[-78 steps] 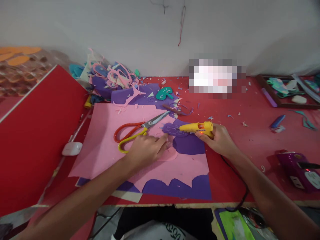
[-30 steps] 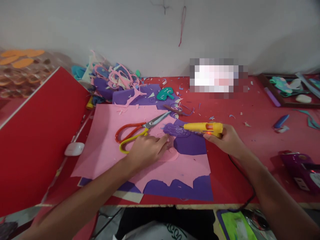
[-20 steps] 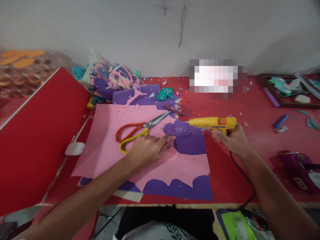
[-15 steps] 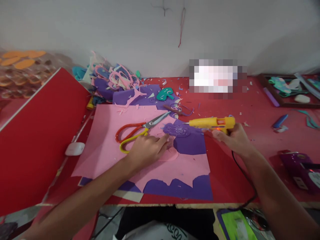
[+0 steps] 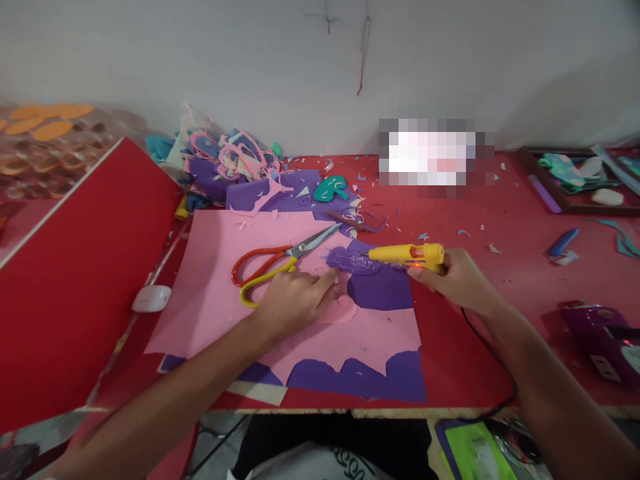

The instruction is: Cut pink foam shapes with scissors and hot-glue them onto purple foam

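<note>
My right hand is wrapped round the grip of a yellow hot glue gun with a small orange light. Its nozzle points left, right over a purple foam cut-out with shiny glue lines on top. At the cut-out's lower left edge, my left hand has its fingers closed and pinching it. Scissors with one red and one yellow handle lie just beyond that hand, blades towards the upper right. Under all this is a pink foam sheet, and a pale pink cut-out lies below my left fingertips.
A slanted red board stands at the left, beside a white case. Foam scraps are heaped against the wall. On the right are a dark tray, a blue cutter and a purple device. The gun's cord hangs over the edge.
My right hand has brought the glue gun left and slightly down, so its nozzle is now over the purple cut-out. My left hand stays in place.
</note>
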Motion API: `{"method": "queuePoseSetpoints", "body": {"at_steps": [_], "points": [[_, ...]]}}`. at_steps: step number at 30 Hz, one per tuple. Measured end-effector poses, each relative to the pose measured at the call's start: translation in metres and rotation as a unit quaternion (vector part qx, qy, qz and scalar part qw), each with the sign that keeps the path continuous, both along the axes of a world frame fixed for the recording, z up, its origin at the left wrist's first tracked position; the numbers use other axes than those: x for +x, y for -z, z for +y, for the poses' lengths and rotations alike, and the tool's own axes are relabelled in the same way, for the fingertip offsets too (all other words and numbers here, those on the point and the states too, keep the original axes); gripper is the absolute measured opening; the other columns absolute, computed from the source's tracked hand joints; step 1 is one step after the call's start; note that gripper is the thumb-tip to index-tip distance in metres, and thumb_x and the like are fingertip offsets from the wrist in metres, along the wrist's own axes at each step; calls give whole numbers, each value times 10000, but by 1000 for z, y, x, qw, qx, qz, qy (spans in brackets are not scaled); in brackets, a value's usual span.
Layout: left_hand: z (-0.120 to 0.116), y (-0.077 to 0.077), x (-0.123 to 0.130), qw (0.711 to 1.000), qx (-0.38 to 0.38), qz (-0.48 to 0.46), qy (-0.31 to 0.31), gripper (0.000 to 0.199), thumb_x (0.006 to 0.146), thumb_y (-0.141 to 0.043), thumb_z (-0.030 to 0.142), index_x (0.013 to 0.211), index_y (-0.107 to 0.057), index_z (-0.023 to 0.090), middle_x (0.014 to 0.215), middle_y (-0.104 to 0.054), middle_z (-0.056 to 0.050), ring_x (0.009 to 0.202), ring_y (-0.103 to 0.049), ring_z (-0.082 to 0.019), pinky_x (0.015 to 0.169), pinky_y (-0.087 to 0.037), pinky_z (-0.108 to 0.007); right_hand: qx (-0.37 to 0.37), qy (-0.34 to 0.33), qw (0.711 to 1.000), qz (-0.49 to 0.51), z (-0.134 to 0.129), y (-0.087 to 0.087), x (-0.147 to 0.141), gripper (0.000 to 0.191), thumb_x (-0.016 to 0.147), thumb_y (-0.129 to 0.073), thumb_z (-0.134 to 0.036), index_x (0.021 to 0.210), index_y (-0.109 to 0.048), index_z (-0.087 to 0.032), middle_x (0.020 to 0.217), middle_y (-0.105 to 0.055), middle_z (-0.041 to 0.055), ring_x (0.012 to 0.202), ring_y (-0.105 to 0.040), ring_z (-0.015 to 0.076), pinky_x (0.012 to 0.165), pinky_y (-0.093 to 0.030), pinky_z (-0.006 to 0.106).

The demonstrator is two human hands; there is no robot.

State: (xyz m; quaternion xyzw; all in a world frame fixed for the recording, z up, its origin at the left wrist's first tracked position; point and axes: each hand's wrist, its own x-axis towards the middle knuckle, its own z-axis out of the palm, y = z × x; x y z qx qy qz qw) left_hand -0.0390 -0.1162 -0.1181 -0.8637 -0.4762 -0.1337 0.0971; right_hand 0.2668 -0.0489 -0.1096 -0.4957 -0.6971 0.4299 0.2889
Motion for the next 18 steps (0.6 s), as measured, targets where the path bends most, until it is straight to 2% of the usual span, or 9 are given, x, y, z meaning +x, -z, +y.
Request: {"method": "queuePoseSetpoints", "body": {"at_steps": [6,9,12,15,18], "points": [[0,0,0,1000,12,-9,0,315,1033,-450,337,959,-720,192,520,-653,0,435,-570,-158,479,-287,-298,-47,-22,998,32,-1,0,2,288,836,-685,-477,753,-679,-201,435,-466,-56,387,-427,116,404,-351,261],[1,0,1,1000,16,-5,1,283,1016,-483,333,944,-720,197,521,-651,2,426,-569,-175,465,-291,-313,-21,-41,999,-17,-3,-4,-4,321,812,-689,-500,720,-663,-193,460,-462,-54,403,-395,103,398,-288,249],[-1,2,1,999,33,-18,5,268,1011,-495,335,966,-721,198,517,-634,9,436,-573,-176,472,-318,-313,39,-43,996,-70,-10,-8,-11,336,856,-653,-511,862,-721,-182,524,-520,-41,431,-428,112,422,-289,249],[-2,4,0,998,42,-53,4,272,1020,-481,327,1002,-720,198,525,-626,14,466,-583,-166,488,-330,-300,122,-49,981,-145,-23,-8,-11,346,929,-614,-458,1115,-717,-185,721,-702,20,560,-613,171,517,-421,270],[-1,1,-3,995,-34,-94,-8,243,1008,-497,321,1020,-714,212,606,-677,12,544,-618,-155,523,-340,-281,209,-55,948,-233,-37,-3,1,381,961,-580,-363,1299,-636,-198,1053,-779,109,839,-741,269,691,-531,342]]}}
